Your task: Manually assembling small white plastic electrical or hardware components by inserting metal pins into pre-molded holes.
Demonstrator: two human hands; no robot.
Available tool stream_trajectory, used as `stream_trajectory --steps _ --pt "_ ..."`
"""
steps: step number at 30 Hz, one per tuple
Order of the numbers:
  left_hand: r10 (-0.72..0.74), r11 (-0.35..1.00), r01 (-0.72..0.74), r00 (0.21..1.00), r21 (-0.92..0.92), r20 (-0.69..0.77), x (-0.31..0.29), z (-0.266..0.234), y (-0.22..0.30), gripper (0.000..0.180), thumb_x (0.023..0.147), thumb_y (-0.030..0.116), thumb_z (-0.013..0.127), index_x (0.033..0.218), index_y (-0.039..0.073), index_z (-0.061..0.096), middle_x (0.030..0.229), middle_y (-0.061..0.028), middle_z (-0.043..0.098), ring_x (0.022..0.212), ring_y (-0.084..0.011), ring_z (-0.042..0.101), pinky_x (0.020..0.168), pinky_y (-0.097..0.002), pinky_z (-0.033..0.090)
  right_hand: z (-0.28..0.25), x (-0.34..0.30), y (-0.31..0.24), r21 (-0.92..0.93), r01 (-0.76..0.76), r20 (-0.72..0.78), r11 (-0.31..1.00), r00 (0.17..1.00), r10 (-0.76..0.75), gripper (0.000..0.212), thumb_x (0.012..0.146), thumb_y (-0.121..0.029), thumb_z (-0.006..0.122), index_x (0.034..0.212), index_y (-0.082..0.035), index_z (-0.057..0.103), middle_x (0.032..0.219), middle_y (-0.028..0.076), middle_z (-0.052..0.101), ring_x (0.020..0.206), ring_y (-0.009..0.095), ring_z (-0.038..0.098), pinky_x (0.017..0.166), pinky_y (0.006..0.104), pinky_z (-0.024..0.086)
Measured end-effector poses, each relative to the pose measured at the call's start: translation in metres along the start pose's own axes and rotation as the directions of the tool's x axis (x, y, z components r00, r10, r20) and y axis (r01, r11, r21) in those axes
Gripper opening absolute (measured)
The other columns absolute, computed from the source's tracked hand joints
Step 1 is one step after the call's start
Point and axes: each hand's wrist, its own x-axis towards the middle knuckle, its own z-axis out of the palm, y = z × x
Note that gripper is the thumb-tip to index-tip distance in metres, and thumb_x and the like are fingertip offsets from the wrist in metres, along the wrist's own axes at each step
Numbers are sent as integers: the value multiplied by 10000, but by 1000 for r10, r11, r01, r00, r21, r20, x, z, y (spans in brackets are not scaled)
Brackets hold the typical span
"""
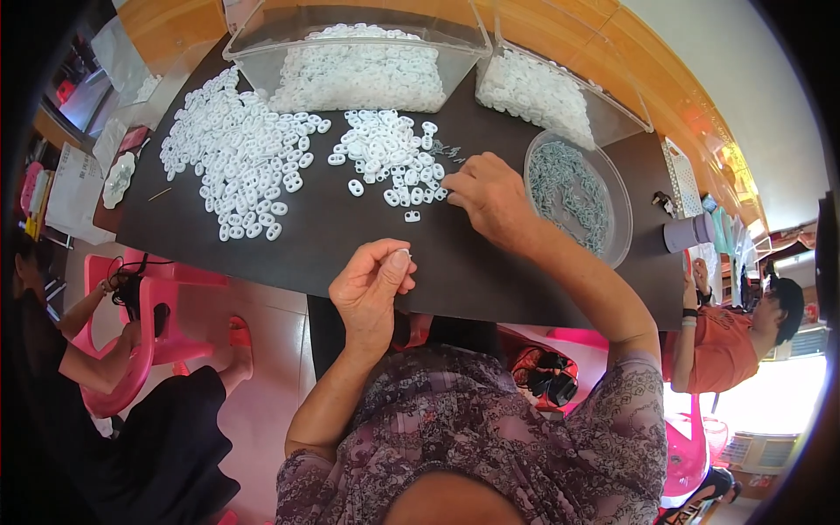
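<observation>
Large heap (241, 153): at the left of the dark table (341, 232) we see glossy white ovals, most showing two holes, their long axes turned every way.
Clear bin (457, 54): at the back, it holds a mass of similar white pieces.
Left hand (372, 284): raised by the table's near edge, closed, thumb against forefinger, pinching a white piece (404, 252).
White piece: only a small pale bit shows at the fingertips, so we cannot tell where its long axis points.
Small pile (381, 144): more two-holed ovals, at mid-table, pointing in mixed directions.
Single oval (412, 216): flat, just in front of the small pile; its long axis runs left to right.
Grey pins (450, 150): short and slim, strewn at the small pile's right.
Right hand (494, 199): fingers bent down beside the small pile; we cannot tell whether they grip anything.
Round tub (623, 201): clear, beside the right forearm, holding many grey-green pins (564, 175) lying at all angles.
</observation>
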Motion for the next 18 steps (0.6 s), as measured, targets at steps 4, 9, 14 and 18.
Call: stream_trajectory --steps 4,9,14,18 --pt "-6 999 4 999 -39 -44 -3 -1 0 133 862 58 614 949 -43 615 740 -86 619 569 -104 546 524 -198 434 9 3 5 -69 50 35 996 998 -47 161 665 -33 689 769 -79 575 738 63 509 729 267 499 633 370 409" --pt "-38 999 36 997 -32 -61 -4 -2 2 146 864 78 617 951 -40 614 743 -82 620 565 -96 540 518 -195 427 11 8 6 -75 80 113 994 991 -71 166 660 -33 684 752 -76 553 724 71 493 732 274 489 641 379 395" --pt "-60 998 59 997 -26 -45 -3 -4 4 151 869 94 614 949 -34 614 744 -76 620 561 -87 536 513 -194 422 9 10 2 -100 69 152 993 987 -53 167 669 -36 676 775 -78 555 728 81 492 753 283 489 661 389 392" --pt "-90 995 88 995 -47 -46 -3 -7 7 150 872 95 609 949 -33 612 739 -73 619 559 -90 536 512 -197 420 3 9 0 -75 46 156 996 987 -34 135 686 -38 668 775 -81 576 724 82 504 749 280 501 655 388 404"
